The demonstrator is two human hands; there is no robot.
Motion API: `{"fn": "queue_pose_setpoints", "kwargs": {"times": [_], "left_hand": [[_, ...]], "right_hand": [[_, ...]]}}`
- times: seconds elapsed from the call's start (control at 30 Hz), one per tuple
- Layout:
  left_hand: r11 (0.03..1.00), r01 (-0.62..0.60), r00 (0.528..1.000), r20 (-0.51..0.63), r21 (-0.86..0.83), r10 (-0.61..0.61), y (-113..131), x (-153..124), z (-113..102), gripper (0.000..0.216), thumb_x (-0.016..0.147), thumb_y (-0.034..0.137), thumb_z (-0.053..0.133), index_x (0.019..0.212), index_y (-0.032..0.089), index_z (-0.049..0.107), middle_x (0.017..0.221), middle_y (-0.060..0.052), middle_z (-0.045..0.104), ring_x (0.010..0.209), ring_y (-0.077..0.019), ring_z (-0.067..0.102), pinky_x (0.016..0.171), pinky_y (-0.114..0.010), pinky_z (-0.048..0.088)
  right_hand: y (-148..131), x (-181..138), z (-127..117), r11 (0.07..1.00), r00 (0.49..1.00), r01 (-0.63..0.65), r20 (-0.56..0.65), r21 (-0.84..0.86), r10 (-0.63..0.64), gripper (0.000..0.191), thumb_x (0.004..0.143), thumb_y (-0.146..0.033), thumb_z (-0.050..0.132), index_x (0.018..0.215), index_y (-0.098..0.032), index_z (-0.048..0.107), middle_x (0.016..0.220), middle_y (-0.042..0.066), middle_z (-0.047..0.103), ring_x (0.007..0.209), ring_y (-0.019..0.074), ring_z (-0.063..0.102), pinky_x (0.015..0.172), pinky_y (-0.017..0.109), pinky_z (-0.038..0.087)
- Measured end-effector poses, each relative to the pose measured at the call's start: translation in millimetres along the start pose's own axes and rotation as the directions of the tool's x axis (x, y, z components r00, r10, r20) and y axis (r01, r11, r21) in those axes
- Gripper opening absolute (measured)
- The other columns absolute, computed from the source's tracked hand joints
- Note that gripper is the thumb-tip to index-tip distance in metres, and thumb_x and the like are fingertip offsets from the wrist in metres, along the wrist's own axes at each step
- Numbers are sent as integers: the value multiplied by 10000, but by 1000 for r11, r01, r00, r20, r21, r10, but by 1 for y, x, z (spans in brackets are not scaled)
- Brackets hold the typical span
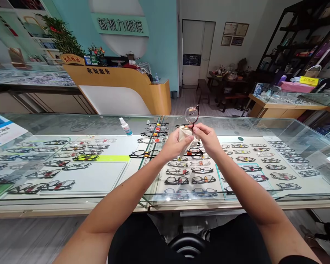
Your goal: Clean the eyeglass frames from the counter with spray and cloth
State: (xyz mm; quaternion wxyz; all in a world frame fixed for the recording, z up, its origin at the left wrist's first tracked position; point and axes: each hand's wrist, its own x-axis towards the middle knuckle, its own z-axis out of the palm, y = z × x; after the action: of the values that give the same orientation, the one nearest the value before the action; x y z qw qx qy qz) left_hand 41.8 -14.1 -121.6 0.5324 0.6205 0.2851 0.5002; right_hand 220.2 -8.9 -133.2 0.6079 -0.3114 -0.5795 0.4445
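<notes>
I hold a pair of dark red glasses [192, 114] upright above a glass display counter [99, 124]. My left hand [174, 143] is closed around a pale cleaning cloth [187, 138] bunched against the lower part of the frame. My right hand [207, 136] pinches the glasses and the cloth from the right side. One lens stands clear above both hands. Several pairs of glasses [156, 129] lie stacked on the counter top just left of my hands, and a black pair [143, 154] lies nearer me.
A small spray bottle [125, 127] lies on the counter to the left. Rows of frames [189, 179] fill the case under the glass. A yellow reception desk [121, 86] stands beyond, a dark table [225, 82] and shelves to the right. A black stool [188, 245] is below me.
</notes>
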Motion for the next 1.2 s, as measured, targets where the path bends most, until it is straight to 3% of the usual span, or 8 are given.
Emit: {"fn": "queue_pose_setpoints", "kwargs": {"times": [0.2,0.37,0.57,0.7,0.8,0.97,1.2], "left_hand": [[997,-65,990,-130,-47,58,-4,-1,4,707,684,693,985,1076,147,767,943,-64,784,809,-172,680,774,-286,532],[995,-99,974,-202,11,99,-2,1,4,741,750,850,849,939,138,772,780,-33,711,703,-142,599,669,-261,482],[989,-75,996,-46,127,81,-2,2,-1,741,853,902,705,845,161,716,708,-22,643,684,-155,540,662,-283,449],[990,-57,995,90,129,46,-4,4,-6,693,835,834,789,1005,165,732,831,-34,686,735,-162,560,692,-283,468],[992,-52,992,122,113,38,-4,4,-5,696,788,742,891,1123,153,732,929,-51,714,802,-172,605,744,-285,498],[998,-49,999,-18,50,50,-5,1,1,722,718,723,949,1092,153,711,934,-54,742,795,-166,642,746,-279,524],[992,-109,981,-157,61,117,-12,1,3,699,800,823,831,915,141,729,789,-26,691,686,-128,568,647,-252,458]], "right_hand": [[-1,-4,7,1000,998,-4,65,29,2,337,868,-615,863,970,-296,898,1112,48,769,1110,253,673,1010,403,521],[-4,-7,8,1000,997,25,70,-7,-24,326,878,-620,866,997,-322,922,1045,31,737,1108,254,638,1043,433,495],[-3,-4,6,1000,994,16,-106,17,-14,301,774,-586,941,889,-308,925,925,25,715,966,231,649,942,405,527],[-6,-1,4,993,988,-39,-146,109,55,250,766,-515,933,858,-282,918,926,21,709,892,197,643,814,347,522],[-7,-1,4,985,982,-90,-151,149,112,269,749,-510,927,843,-259,906,930,20,718,840,182,639,747,326,511],[-2,-5,12,977,985,-114,-107,180,135,337,717,-563,954,878,-273,895,966,26,804,912,210,690,831,341,552],[-6,-10,21,992,996,-44,-77,115,53,359,706,-620,976,794,-287,874,928,25,799,937,221,688,907,372,554]]}}
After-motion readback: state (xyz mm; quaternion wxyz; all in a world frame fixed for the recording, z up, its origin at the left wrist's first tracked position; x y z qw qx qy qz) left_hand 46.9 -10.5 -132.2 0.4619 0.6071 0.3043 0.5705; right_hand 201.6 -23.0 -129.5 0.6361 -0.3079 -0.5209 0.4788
